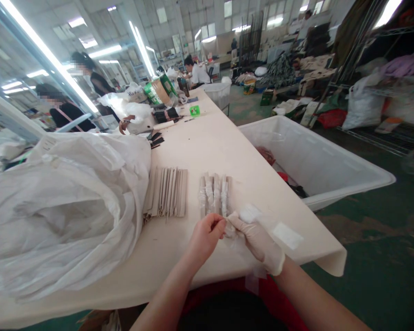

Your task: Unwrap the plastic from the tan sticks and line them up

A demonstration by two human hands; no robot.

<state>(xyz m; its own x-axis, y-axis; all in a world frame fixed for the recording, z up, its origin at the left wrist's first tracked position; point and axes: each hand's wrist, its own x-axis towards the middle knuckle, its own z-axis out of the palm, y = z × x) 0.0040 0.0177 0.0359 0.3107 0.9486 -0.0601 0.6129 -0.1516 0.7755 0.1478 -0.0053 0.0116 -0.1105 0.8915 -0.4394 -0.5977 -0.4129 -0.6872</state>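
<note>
Clear plastic sleeve [234,232], thin and crinkled, is pinched between both hands above the table's near edge. Left hand [205,236], bare, has thumb and fingers closed on the sleeve's left end; right hand [258,241], in a pale thin glove, is clamped on its other end. Flat white rectangular packet [287,235] lies just right of the gloved hand, near the table's right corner. Row of small clear-wrapped bundles [214,195] sits just beyond the hands. Stack of beige card strips [167,192] lies left of that row, touching a large white plastic sack [62,207] along the cream table [207,142]. White plastic bin [317,161] stands off the right edge
</note>
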